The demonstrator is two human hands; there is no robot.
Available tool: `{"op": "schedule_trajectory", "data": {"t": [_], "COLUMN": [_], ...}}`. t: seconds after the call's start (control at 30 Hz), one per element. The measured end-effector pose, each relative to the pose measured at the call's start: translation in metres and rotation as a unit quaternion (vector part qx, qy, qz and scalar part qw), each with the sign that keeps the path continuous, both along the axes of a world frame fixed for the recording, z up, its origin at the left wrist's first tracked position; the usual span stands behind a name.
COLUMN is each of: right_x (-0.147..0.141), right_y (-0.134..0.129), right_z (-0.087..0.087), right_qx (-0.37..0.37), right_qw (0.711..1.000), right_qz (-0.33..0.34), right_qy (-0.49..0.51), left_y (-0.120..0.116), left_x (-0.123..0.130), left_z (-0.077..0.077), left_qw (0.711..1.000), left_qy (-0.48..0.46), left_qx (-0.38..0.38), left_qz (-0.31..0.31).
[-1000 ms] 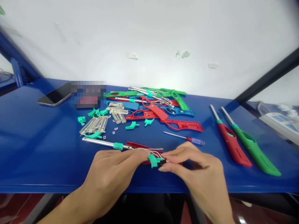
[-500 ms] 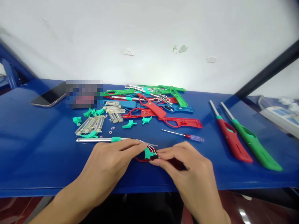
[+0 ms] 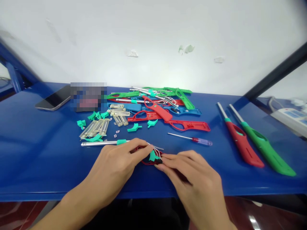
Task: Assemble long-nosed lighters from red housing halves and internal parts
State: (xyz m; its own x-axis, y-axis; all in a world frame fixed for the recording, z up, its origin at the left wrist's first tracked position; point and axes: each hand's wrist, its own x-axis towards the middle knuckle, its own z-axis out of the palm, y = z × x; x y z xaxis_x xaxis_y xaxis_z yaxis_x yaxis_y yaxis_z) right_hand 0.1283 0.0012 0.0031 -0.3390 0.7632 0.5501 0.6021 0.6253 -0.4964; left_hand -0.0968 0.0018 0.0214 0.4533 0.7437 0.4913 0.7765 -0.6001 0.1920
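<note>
Low over the front of the table, both hands work at one opened lighter with a red shell half (image 3: 146, 162). My left hand (image 3: 117, 166) is closed on its left part, near where the silver lighter tube (image 3: 98, 144) with a green collar comes out. A green trigger (image 3: 153, 156) and white wires (image 3: 157, 151) show between the hands. My right hand (image 3: 194, 175) pinches at a small black part (image 3: 159, 161) at the shell's right side. The fingers hide much of the shell.
Behind lie red, green and blue shell halves (image 3: 189, 125), clear fuel tanks (image 3: 96, 127) and loose green triggers (image 3: 134, 127). A screwdriver (image 3: 201, 141) lies beyond my right hand. Two whole lighters (image 3: 244, 143) are at right, a phone (image 3: 54, 98) at back left, a power strip (image 3: 291, 118) far right.
The view has shifted slightly. My left fingers have lifted a little, baring more of the red shell. My right fingers stay at the black part, bent slightly differently.
</note>
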Motion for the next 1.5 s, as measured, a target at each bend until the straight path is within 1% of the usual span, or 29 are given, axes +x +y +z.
{"op": "schedule_trajectory", "data": {"t": [0.13, 0.27, 0.33, 0.47, 0.67, 0.87, 0.97, 1.03, 1.17, 1.27, 1.4, 1.5], "right_x": [0.003, 0.009, 0.012, 0.019, 0.023, 0.013, 0.008, 0.008, 0.011, 0.014, 0.016, 0.016], "right_y": [-0.004, -0.004, -0.003, 0.001, 0.001, 0.001, 0.003, 0.005, 0.004, 0.002, 0.000, 0.000], "right_z": [-0.003, -0.003, -0.002, -0.001, 0.001, 0.007, 0.008, 0.007, 0.003, 0.000, -0.004, -0.005], "right_qx": [0.028, 0.036, 0.044, 0.051, 0.053, 0.075, 0.089, 0.082, 0.065, 0.055, 0.051, 0.051], "right_qw": [0.999, 0.999, 0.998, 0.997, 0.996, 0.996, 0.993, 0.992, 0.992, 0.992, 0.989, 0.988], "right_qz": [0.009, 0.015, 0.019, 0.029, 0.039, 0.006, 0.024, 0.045, 0.060, 0.061, 0.068, 0.064], "right_qy": [-0.028, -0.038, -0.043, -0.058, -0.056, -0.053, -0.071, -0.083, -0.085, -0.091, -0.123, -0.130], "left_y": [0.000, 0.002, 0.003, 0.003, -0.002, -0.013, -0.016, -0.016, -0.017, -0.020, -0.025, -0.024], "left_x": [0.001, 0.001, 0.001, 0.002, 0.003, 0.008, 0.009, 0.008, 0.004, 0.003, 0.001, 0.000], "left_z": [0.000, -0.003, -0.005, -0.006, -0.004, -0.002, -0.004, -0.006, -0.007, -0.004, 0.001, 0.000], "left_qw": [1.000, 0.999, 0.998, 0.999, 0.999, 0.996, 0.994, 0.992, 0.989, 0.990, 0.991, 0.993], "left_qy": [0.004, 0.015, 0.007, -0.024, -0.041, -0.084, -0.107, -0.115, -0.118, -0.109, -0.094, -0.082], "left_qx": [0.014, 0.051, 0.058, 0.033, 0.021, -0.024, -0.038, -0.055, -0.086, -0.089, -0.085, -0.082], "left_qz": [0.000, -0.005, -0.009, -0.018, -0.013, -0.012, -0.007, -0.008, -0.012, 0.001, 0.031, 0.030]}}
